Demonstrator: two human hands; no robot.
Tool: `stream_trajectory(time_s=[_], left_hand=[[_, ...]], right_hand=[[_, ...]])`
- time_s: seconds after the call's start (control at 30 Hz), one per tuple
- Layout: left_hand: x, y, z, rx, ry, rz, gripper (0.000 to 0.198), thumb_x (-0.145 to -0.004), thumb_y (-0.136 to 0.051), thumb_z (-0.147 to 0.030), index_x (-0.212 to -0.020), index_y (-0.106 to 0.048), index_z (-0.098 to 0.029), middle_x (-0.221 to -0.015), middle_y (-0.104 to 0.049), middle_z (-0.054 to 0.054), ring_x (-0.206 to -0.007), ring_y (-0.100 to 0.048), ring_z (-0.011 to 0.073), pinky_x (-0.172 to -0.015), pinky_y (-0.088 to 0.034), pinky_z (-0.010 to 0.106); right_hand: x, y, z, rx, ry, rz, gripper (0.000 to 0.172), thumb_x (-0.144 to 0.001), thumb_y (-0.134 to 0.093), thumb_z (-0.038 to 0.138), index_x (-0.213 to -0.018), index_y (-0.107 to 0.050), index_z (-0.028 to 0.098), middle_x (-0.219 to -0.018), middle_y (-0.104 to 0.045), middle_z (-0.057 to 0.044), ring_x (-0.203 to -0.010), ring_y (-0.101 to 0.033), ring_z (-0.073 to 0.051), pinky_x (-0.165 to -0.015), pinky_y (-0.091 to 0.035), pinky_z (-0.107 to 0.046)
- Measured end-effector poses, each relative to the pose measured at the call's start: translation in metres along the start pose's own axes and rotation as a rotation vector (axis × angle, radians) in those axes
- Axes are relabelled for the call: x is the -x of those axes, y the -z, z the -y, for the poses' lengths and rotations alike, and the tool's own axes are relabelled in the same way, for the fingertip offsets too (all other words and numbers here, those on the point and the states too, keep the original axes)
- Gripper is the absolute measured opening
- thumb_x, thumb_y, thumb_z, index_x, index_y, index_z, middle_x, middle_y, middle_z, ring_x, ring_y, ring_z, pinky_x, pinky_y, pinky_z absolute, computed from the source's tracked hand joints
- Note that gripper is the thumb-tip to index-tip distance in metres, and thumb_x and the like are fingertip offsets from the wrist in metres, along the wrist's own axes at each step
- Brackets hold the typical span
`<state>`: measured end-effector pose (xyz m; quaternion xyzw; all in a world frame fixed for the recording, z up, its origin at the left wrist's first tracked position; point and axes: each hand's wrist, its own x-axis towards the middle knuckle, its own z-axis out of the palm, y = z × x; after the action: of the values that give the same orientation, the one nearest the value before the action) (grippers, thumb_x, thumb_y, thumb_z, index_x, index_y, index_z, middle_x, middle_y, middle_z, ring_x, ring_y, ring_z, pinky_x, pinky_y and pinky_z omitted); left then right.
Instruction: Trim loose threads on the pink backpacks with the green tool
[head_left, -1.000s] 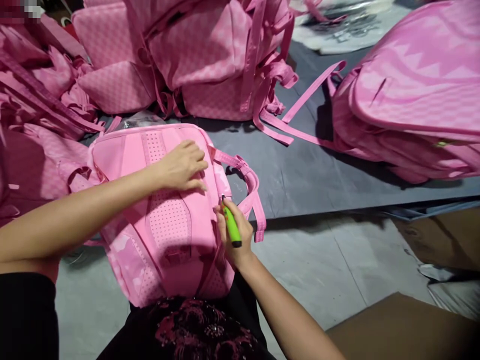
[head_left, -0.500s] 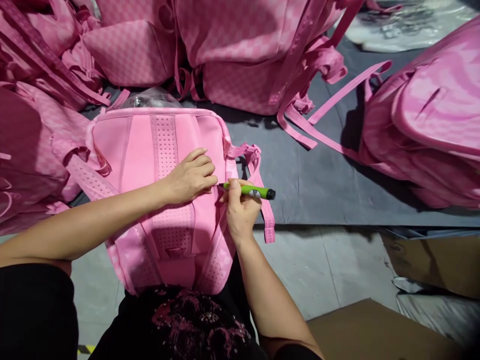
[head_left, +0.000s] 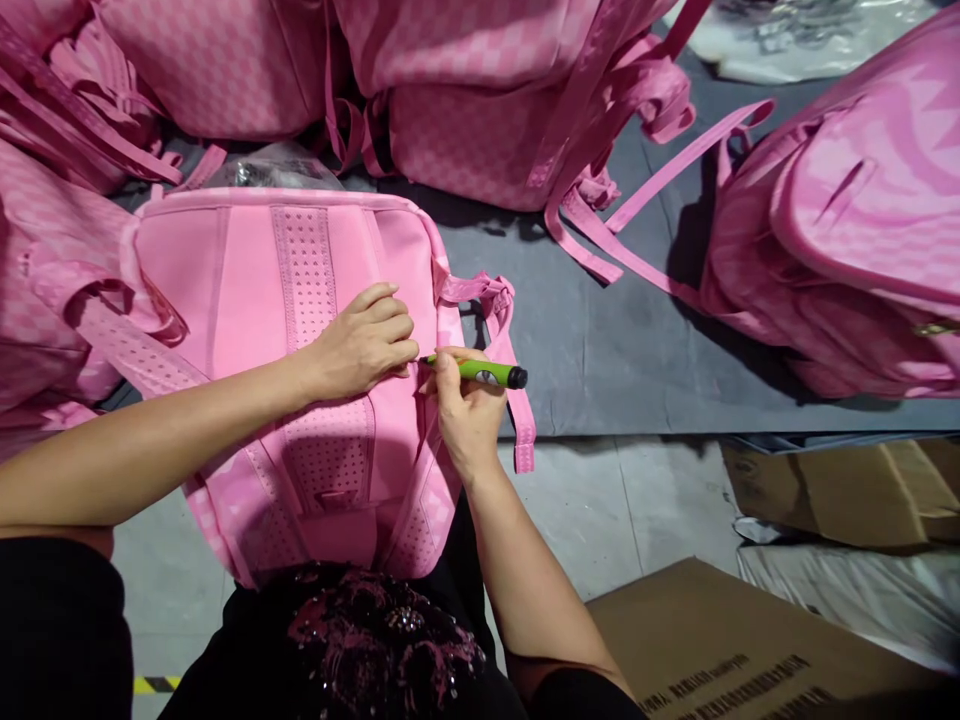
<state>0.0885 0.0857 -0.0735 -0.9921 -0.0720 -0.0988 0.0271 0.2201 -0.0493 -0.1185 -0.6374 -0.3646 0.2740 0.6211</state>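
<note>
A pink backpack (head_left: 247, 270) lies with its back panel up, its lower end against my body at the table's edge. My left hand (head_left: 364, 345) is on the panel right of the dotted centre strip, fingers curled and closed on the fabric near the seam. In my right hand (head_left: 469, 410) is a green marker pen (head_left: 480, 371) with a black end, gripped between thumb and fingers. Its dark tip points left at the panel beside my left fingertips; whether it touches is too small to tell. A knotted pink strap (head_left: 517, 400) hangs just right of my right hand.
More pink backpacks (head_left: 465, 150) stand along the back and left of the grey table (head_left: 600, 370). Another backpack (head_left: 847, 240) sits at the right, with loose straps. A clear plastic bag (head_left: 810, 40) lies at the back right. Cardboard boxes (head_left: 720, 630) are on the floor below.
The whole view has shifted, so the backpack and both hands appear a little further left and higher. Both hands keep their places on the backpack, and the marker pen stays in my right hand.
</note>
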Motion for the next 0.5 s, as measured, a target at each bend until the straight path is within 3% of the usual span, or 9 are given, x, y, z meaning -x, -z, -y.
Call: stream_trajectory(time_s=[0.17,0.5], left_hand=[[-0.0019,0.0016,0.0012,0.077,0.051,0.059,0.028,-0.097,-0.050,-0.043,-0.082,-0.062,-0.024,-0.086,-0.057,0.000,-0.100,-0.052,0.0193,-0.119,-0.034,0.048],[-0.0003,-0.0016,0.0044,-0.045,-0.047,-0.045,0.031,-0.098,-0.051,-0.046,-0.085,-0.065,-0.021,-0.086,-0.063,0.002,-0.097,-0.052,0.0204,-0.113,-0.034,0.045]], right_hand=[[-0.0010,0.0024,0.0001,-0.075,-0.029,0.018,0.024,-0.096,-0.059,0.043,-0.092,-0.063,0.019,-0.063,-0.063,0.003,-0.051,-0.061,-0.014,-0.050,-0.048,-0.026],[-0.0064,0.0034,0.0018,-0.053,-0.046,0.065,0.029,-0.094,-0.059,0.046,-0.087,-0.064,0.019,-0.061,-0.063,0.002,-0.052,-0.062,-0.014,-0.053,-0.049,-0.026]])
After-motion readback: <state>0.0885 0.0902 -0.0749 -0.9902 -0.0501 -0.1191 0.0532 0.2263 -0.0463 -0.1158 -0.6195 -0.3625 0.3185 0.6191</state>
